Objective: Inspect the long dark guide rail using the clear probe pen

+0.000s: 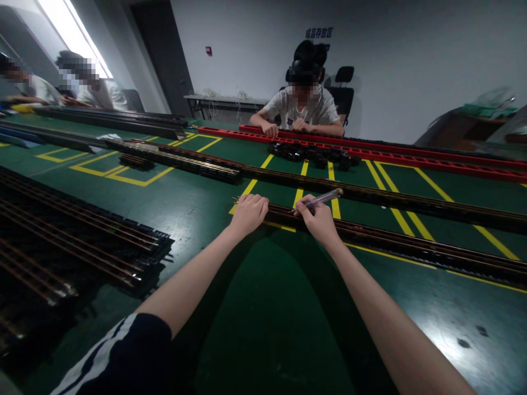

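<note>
My left hand (pixel 250 213) is closed over the near end of a long dark rail (pixel 382 235) with copper-coloured rods along it. The thin rod tips poke out just left of my fingers. In my right hand (pixel 320 220) is a pen (pixel 327 197) with a clear, purplish barrel and a brownish round end. It is tilted, its tip pointing down and left at the rail between my hands; I cannot tell whether it touches. Both hands rest close together at the rail, which runs off to the right.
Another dark rail (pixel 411 200) lies behind, beyond it red slotted rails (pixel 395 155) and small black parts (pixel 313 153). Several rod-bearing rails (pixel 82 230) are stacked at left. Yellow tape marks the green table (pixel 255 307). A person (pixel 302 104) sits opposite; two others are far left.
</note>
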A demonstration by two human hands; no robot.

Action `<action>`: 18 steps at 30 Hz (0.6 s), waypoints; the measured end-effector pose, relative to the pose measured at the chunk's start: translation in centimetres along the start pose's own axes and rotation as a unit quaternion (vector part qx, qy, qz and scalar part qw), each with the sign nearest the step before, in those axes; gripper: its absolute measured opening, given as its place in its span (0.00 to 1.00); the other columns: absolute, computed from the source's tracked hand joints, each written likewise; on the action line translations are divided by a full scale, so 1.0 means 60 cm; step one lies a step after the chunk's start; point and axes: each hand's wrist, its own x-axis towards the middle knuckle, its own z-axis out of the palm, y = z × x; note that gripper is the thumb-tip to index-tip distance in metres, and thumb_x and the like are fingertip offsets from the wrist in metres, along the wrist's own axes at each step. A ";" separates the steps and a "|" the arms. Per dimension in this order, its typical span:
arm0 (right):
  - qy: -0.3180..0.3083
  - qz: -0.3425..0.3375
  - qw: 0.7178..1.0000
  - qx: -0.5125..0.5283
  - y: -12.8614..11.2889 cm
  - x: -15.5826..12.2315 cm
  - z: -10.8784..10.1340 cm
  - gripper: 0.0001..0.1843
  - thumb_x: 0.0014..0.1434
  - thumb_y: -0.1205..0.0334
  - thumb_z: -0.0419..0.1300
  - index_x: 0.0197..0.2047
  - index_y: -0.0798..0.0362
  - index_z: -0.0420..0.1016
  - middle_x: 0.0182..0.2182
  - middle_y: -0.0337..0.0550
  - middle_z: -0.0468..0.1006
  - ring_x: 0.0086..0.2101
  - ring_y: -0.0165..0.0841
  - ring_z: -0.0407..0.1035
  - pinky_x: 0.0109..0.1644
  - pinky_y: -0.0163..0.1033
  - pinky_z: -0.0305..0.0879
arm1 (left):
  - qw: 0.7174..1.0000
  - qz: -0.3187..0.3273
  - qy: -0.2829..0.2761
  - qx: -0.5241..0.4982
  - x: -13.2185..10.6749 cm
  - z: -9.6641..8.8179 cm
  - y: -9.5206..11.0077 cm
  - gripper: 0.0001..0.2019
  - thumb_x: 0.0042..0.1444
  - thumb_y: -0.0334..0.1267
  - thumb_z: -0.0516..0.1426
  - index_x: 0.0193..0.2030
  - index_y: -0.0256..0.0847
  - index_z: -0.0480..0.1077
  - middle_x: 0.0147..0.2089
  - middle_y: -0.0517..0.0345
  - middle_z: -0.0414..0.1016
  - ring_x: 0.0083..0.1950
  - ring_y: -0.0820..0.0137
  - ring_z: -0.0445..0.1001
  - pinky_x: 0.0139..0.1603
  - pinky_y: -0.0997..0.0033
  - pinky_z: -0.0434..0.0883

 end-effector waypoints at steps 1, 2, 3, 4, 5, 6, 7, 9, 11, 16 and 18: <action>0.000 0.002 1.000 0.001 0.000 0.000 0.000 0.09 0.58 0.57 0.54 0.29 0.50 0.67 0.23 0.41 0.78 0.30 0.36 0.74 0.38 0.40 0.66 | 1.000 -0.003 0.000 -0.002 0.000 -0.001 0.000 0.19 0.65 0.36 0.40 0.41 0.38 0.72 0.40 0.53 0.77 0.43 0.64 0.72 0.48 0.61 0.62; 0.000 0.003 1.000 0.003 -0.001 0.000 0.000 0.09 0.58 0.57 0.54 0.29 0.50 0.67 0.23 0.41 0.78 0.30 0.36 0.74 0.38 0.40 0.66 | 1.000 -0.006 -0.001 -0.004 0.001 -0.001 0.001 0.19 0.65 0.36 0.40 0.40 0.38 0.72 0.40 0.53 0.77 0.42 0.64 0.72 0.48 0.61 0.62; 0.001 0.004 1.000 0.004 -0.001 0.000 0.000 0.09 0.58 0.57 0.54 0.29 0.50 0.67 0.23 0.40 0.78 0.30 0.36 0.74 0.39 0.40 0.66 | 1.000 -0.008 -0.001 -0.005 0.001 -0.001 0.001 0.19 0.65 0.36 0.40 0.40 0.39 0.72 0.40 0.53 0.77 0.42 0.65 0.72 0.48 0.62 0.63; 0.003 0.004 1.000 0.004 -0.001 0.000 0.001 0.09 0.58 0.57 0.54 0.29 0.50 0.67 0.23 0.40 0.78 0.30 0.36 0.74 0.39 0.40 0.66 | 1.000 -0.010 -0.001 -0.006 0.001 -0.001 0.001 0.19 0.65 0.37 0.40 0.40 0.39 0.72 0.40 0.53 0.77 0.42 0.65 0.72 0.48 0.61 0.63; 0.005 0.003 1.000 0.005 -0.001 0.000 0.001 0.09 0.58 0.57 0.53 0.28 0.50 0.67 0.23 0.40 0.78 0.30 0.36 0.74 0.39 0.41 0.66 | 1.000 -0.011 -0.001 -0.007 0.001 -0.002 0.001 0.19 0.65 0.37 0.40 0.40 0.39 0.72 0.40 0.53 0.77 0.42 0.65 0.72 0.48 0.61 0.63; 0.006 0.002 1.000 0.006 0.000 0.000 0.001 0.09 0.58 0.57 0.53 0.28 0.50 0.67 0.23 0.40 0.78 0.30 0.36 0.74 0.40 0.41 0.66 | 1.000 -0.011 -0.001 -0.008 0.001 -0.002 0.002 0.19 0.65 0.37 0.40 0.40 0.38 0.72 0.40 0.53 0.77 0.42 0.65 0.72 0.48 0.61 0.63; 0.007 0.001 1.000 0.006 0.000 -0.001 0.001 0.10 0.58 0.56 0.53 0.29 0.50 0.67 0.23 0.40 0.78 0.30 0.35 0.74 0.40 0.41 0.66 | 1.000 -0.013 0.000 -0.010 0.002 -0.002 0.002 0.19 0.65 0.37 0.40 0.40 0.38 0.72 0.40 0.53 0.77 0.42 0.65 0.72 0.48 0.61 0.63; 0.009 -0.003 1.000 0.008 0.001 -0.001 0.002 0.10 0.59 0.55 0.53 0.29 0.50 0.67 0.24 0.40 0.78 0.30 0.35 0.74 0.40 0.41 0.66 | 1.000 -0.015 -0.003 -0.012 0.002 -0.002 0.003 0.19 0.65 0.37 0.40 0.41 0.38 0.72 0.41 0.53 0.77 0.42 0.64 0.72 0.48 0.61 0.63; 0.010 -0.006 1.000 0.009 0.002 -0.002 0.002 0.10 0.59 0.55 0.53 0.29 0.50 0.67 0.24 0.41 0.79 0.30 0.35 0.74 0.40 0.41 0.66 | 1.000 -0.018 -0.006 -0.012 0.002 -0.003 0.003 0.20 0.65 0.37 0.40 0.41 0.38 0.72 0.41 0.52 0.77 0.42 0.64 0.72 0.48 0.61 0.63; 0.013 -0.003 1.000 0.013 0.003 -0.002 0.002 0.11 0.59 0.53 0.53 0.29 0.50 0.67 0.23 0.41 0.78 0.30 0.36 0.74 0.40 0.41 0.66 | 1.000 -0.017 -0.008 -0.006 0.002 -0.003 0.003 0.20 0.65 0.37 0.39 0.41 0.39 0.72 0.41 0.52 0.77 0.43 0.64 0.72 0.48 0.61 0.62; 0.014 -0.002 1.000 0.015 0.004 -0.002 0.002 0.12 0.59 0.53 0.53 0.29 0.50 0.67 0.23 0.41 0.78 0.30 0.36 0.74 0.40 0.41 0.66 | 1.000 -0.015 -0.012 -0.004 0.001 -0.003 0.003 0.19 0.65 0.37 0.40 0.41 0.39 0.72 0.41 0.52 0.77 0.43 0.64 0.72 0.48 0.61 0.62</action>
